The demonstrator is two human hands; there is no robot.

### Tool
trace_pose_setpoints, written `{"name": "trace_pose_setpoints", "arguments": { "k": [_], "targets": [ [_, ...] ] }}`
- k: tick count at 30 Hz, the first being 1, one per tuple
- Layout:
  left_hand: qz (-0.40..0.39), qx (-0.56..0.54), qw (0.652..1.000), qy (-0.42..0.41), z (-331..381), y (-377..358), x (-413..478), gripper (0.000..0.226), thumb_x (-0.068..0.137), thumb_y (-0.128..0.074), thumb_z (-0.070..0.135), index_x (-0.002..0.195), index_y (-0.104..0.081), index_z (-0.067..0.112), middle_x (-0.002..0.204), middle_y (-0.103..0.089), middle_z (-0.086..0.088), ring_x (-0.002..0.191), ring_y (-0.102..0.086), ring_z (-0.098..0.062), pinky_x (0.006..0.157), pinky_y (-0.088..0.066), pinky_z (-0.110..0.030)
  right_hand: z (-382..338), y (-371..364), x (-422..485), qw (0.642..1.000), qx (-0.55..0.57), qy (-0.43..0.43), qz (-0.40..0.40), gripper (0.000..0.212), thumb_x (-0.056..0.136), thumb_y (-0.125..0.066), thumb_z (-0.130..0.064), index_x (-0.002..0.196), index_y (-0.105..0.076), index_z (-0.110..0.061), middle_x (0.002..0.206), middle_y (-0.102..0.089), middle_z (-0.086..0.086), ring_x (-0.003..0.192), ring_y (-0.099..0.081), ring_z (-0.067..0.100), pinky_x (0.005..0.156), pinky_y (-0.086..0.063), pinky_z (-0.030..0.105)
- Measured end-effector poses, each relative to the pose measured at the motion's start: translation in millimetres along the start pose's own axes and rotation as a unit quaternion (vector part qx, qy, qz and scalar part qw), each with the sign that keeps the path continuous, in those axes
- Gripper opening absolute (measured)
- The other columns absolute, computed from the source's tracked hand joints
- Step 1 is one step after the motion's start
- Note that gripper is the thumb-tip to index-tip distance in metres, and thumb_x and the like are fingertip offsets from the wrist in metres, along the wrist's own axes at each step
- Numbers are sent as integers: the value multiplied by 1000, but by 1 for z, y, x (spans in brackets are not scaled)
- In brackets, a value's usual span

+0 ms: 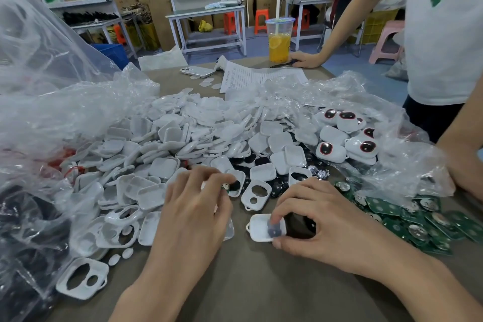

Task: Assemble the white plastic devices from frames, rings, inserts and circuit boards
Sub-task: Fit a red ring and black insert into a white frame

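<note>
Your right hand (313, 219) curls round a white frame (258, 229) with a dark insert (275, 230) on the table (248, 285), your left hand (193, 206) pinches a small dark part (233, 185) beside the pile of white shells (167, 144), and the printed sheet (261, 76) beyond is too small to read.

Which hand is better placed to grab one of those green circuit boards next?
Probably the right. The right hand lies beside the green circuit boards, though it must first release the white frame it grips. The left hand is farther off, pinching a small dark part.
</note>
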State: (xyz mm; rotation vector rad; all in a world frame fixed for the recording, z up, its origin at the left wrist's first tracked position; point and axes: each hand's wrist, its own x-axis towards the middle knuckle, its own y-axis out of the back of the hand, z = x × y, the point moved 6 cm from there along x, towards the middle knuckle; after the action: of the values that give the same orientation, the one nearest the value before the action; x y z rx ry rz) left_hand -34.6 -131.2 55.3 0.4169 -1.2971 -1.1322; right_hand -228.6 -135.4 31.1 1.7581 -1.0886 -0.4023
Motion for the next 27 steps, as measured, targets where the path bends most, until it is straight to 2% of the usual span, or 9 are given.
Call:
{"name": "trace_pose_setpoints", "arguments": {
  "k": [2, 6, 9, 14, 16, 19, 22, 25, 27],
  "targets": [
    [-24, 25, 999, 34, -9, -4, 2, 28, 88, -72, 11, 115, -70, 20, 119, -64, -2, 114, -53, -26, 94, -44, -44, 0, 0, 0, 1000, -5, 2, 2, 32, 78, -60, -70, 103, -61, -50, 113, -51, -34, 122, -36, -6, 101, -17, 9],
    [-73, 19, 996, 43, -14, -11, 2, 30, 92, -69, 21, 122, -67, 23, 132, -61, 2, 128, -45, -22, 104, -34, -40, 1, 0, 1, 1000, 10, 0, 4, 49, 69, -59, -83, 111, -60, -56, 120, -47, -40, 128, -31, -6, 107, -13, 10],
    [-67, 27, 997, 30, -14, -12, 3, 28, 92, -70, 20, 120, -68, 23, 125, -64, 6, 123, -46, -20, 101, -29, -34, 1, 6, 2, 999, 28, -4, 44, 48, 71, -60, -82, 111, -62, -55, 120, -50, -38, 130, -36, 0, 111, -13, 12],
    [-24, 52, 998, 6, -14, -8, 5, 22, 86, -78, 21, 108, -74, 21, 108, -71, 8, 110, -57, -25, 92, -33, -34, 3, 17, 2, 992, 49, -31, 114, 40, 80, -53, -78, 115, -58, -60, 119, -51, -40, 127, -40, -2, 102, -25, 8],
    [2, -7, 1000, 14, -12, -1, 5, 12, 92, -73, 29, 104, -73, 29, 103, -69, 19, 108, -54, -13, 89, -36, -30, 3, 21, 1, 986, 64, -39, 146, 39, 81, -53, -75, 117, -58, -60, 119, -53, -39, 125, -44, -2, 101, -31, 13],
    [18, -210, 974, 81, -8, 5, 2, 11, 92, -61, 49, 93, -71, 43, 101, -64, 30, 104, -55, 3, 81, -43, -17, 0, 25, 0, 978, 109, -47, 170, 41, 80, -55, -74, 119, -55, -63, 122, -54, -40, 125, -48, -2, 97, -36, 13],
    [-5, -306, 948, 84, 6, 3, 0, 11, 86, -59, 52, 88, -70, 49, 89, -69, 19, 91, -60, -1, 73, -39, -4, -4, 26, 1, 967, 183, -44, 173, 28, 84, -61, -66, 108, -67, -54, 106, -66, -27, 104, -62, 2, 83, -41, 8],
    [-37, -352, 932, 78, 15, -2, -3, 6, 89, -65, 49, 90, -71, 50, 88, -72, 16, 86, -64, -3, 72, -41, -4, -5, 25, 1, 960, 216, -55, 170, 15, 82, -64, -58, 90, -72, -48, 85, -70, -13, 79, -65, 11, 66, -48, 19],
    [-55, -388, 916, 81, 17, -5, -4, 7, 91, -65, 47, 92, -72, 46, 89, -74, 16, 86, -68, -1, 72, -43, -4, -4, 25, -1, 951, 245, -67, 174, 18, 81, -66, -60, 88, -73, -46, 77, -70, -10, 66, -62, 8, 60, -47, 18]
  ]
}}
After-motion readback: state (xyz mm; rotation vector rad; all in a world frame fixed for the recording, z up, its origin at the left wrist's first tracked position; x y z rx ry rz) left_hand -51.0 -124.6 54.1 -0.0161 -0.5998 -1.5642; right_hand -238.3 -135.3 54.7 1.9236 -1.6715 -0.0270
